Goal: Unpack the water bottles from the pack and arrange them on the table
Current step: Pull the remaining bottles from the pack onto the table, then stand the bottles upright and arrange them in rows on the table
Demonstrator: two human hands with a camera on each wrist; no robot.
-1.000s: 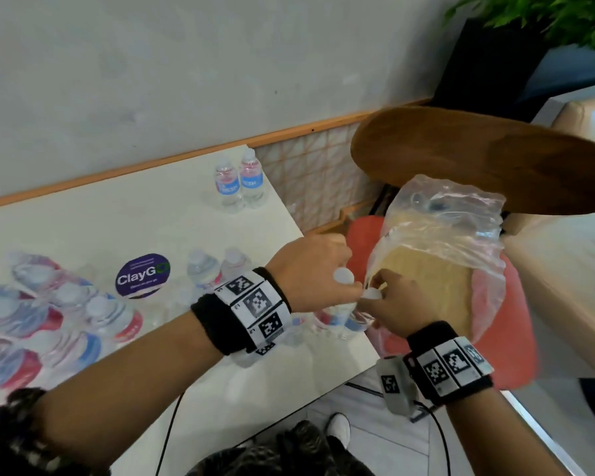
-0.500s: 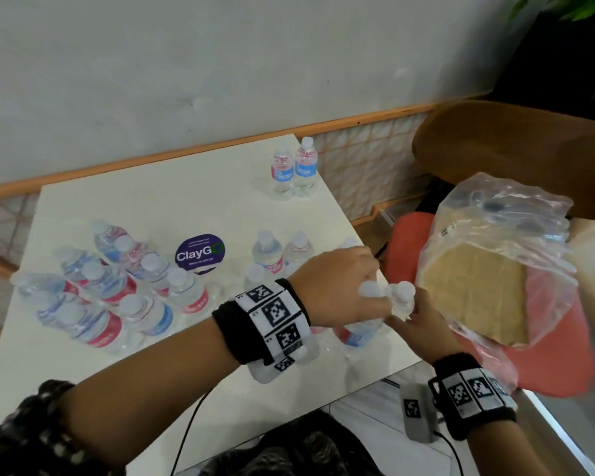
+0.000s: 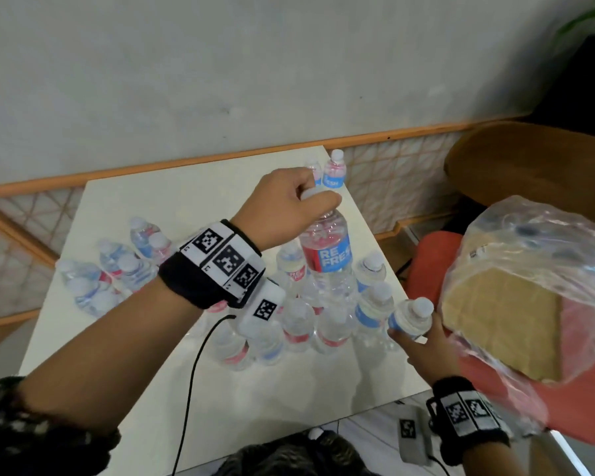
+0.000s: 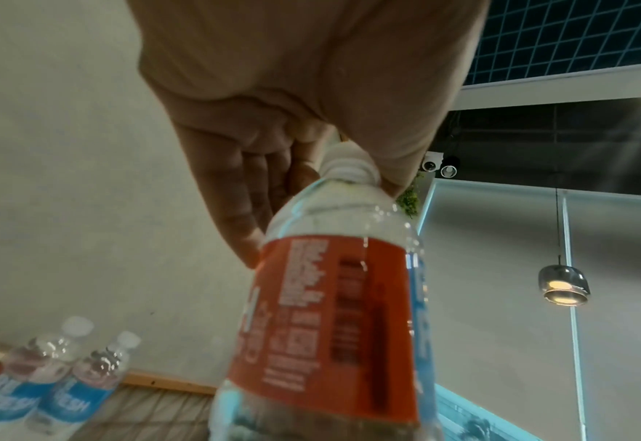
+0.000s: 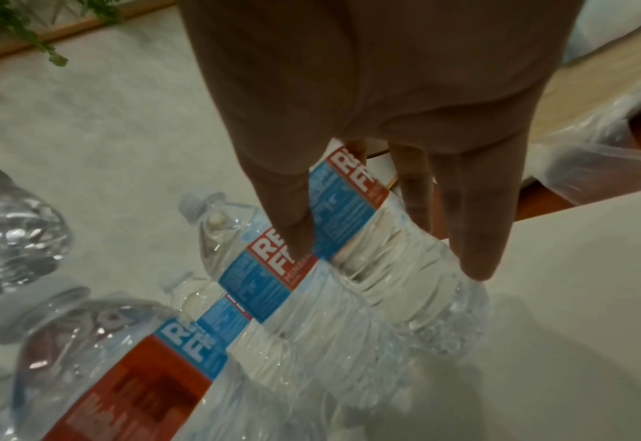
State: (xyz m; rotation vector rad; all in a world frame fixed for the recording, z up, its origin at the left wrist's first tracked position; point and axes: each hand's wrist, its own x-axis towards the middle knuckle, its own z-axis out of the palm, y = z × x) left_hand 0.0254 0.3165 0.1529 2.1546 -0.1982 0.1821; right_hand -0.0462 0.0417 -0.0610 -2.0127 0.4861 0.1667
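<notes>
The left hand [image 3: 282, 207] grips a water bottle [image 3: 328, 255] by its cap, fingers curled over the top, holding it clear above the standing cluster of bottles [image 3: 299, 324] near the surface's [image 3: 186, 201] right edge. The right hand [image 3: 423, 345] holds a second bottle [image 3: 409, 319] at that edge, fingers and thumb around its body. Two bottles [image 3: 334, 173] stand at the far right corner. The plastic pack wrap [image 3: 529, 269] lies off the surface, to the right.

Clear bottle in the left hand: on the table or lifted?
Lifted. The left hand grips the clear plastic water bottle with red and blue label by its white cap, hanging above the standing bottles.
</notes>
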